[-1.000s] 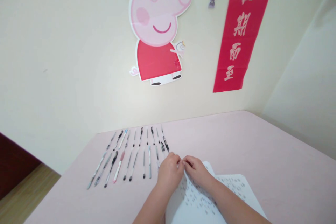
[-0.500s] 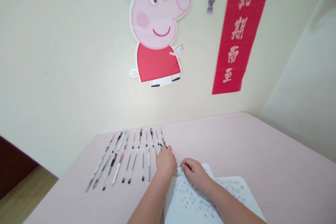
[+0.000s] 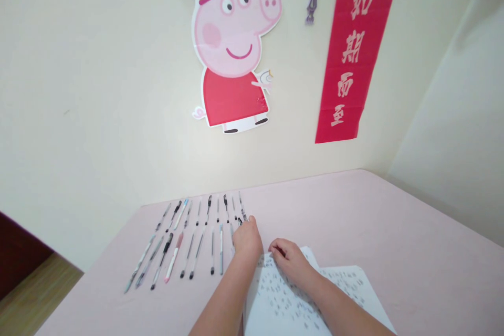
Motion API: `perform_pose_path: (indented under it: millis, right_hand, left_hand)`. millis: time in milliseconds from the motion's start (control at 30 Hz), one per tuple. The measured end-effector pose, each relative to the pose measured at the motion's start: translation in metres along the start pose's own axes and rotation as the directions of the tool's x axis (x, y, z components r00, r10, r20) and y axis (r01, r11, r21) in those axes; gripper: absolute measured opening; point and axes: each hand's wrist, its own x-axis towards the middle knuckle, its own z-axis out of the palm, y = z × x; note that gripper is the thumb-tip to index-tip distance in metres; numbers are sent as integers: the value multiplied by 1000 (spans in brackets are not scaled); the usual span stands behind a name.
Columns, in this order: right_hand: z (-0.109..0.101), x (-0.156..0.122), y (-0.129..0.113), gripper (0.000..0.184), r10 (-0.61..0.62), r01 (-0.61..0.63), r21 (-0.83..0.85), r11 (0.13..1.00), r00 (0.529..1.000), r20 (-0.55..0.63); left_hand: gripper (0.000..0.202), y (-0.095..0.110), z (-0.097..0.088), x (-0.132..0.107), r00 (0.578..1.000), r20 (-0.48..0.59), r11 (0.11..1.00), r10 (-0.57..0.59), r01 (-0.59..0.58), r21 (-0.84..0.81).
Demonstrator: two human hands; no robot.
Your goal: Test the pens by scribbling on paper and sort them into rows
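My left hand is closed over the right end of the lower row of pens. A black-capped pen pokes out past its curled fingers, and the rest of that pen is hidden. My right hand lies curled on the top edge of an open notebook covered with handwriting. Whether anything is inside its fingers does not show. Left of my hands, several pens and refills lie in two rows, among them a pink-and-white pen and a grey-blue pen.
The pink tabletop meets a pale wall at the back. On that wall are a cartoon pig cutout and a red banner with white characters. Wooden floor shows beyond the table at the lower left.
The view has tilted slightly, so the wall pictures sit a little lower and further left. Both hands stay in nearly the same places, with the left still over the pens.
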Motion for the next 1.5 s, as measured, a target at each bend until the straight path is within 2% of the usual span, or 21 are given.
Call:
perform_pose_path:
  millis: [67,133,233,333,433,500,633,800,1100,1267,1500]
  right_hand:
    - [0,0,0,19,-4,4,6,1000,1000,-6]
    - [0,1,0,17,0,1,37,999,999,-32]
    - [0,2,1,17,122,-106,252,962,992,-46]
    - [-2,5,2,29,292,-230,570,789,956,-18]
    - [-7,9,4,40,355,-213,744,634,934,-35]
    - [-10,10,4,41,368,-190,792,579,929,-46]
    - [-13,11,3,39,367,-160,836,525,929,-53]
    - [-12,12,5,36,337,-120,838,533,938,-80]
    - [-10,10,11,34,265,-150,786,599,964,-18]
    - [-9,10,11,36,256,-157,760,630,967,-13]
    - [-7,10,11,35,260,-172,766,620,965,7]
  left_hand:
    - [29,1,-3,-1,1000,3,1000,-3,3,2]
    - [35,3,-8,-3,999,-15,999,41,-42,-12]
    - [41,5,-14,-11,977,-105,975,185,-196,-108]
    - [39,3,-14,-19,931,-232,902,282,-339,-267]
    - [39,-2,-9,-25,907,-272,832,323,-409,-374]
    - [40,-6,-5,-28,899,-260,814,354,-433,-388]
    - [42,-11,1,-34,896,-219,820,385,-442,-364]
    - [39,-12,-1,-41,877,-214,803,430,-480,-354]
    - [25,-11,-5,-50,854,-336,847,398,-482,-224]
    - [21,-10,-5,-49,872,-282,874,401,-456,-167]
    - [21,-8,-2,-47,865,-265,867,427,-475,-152]
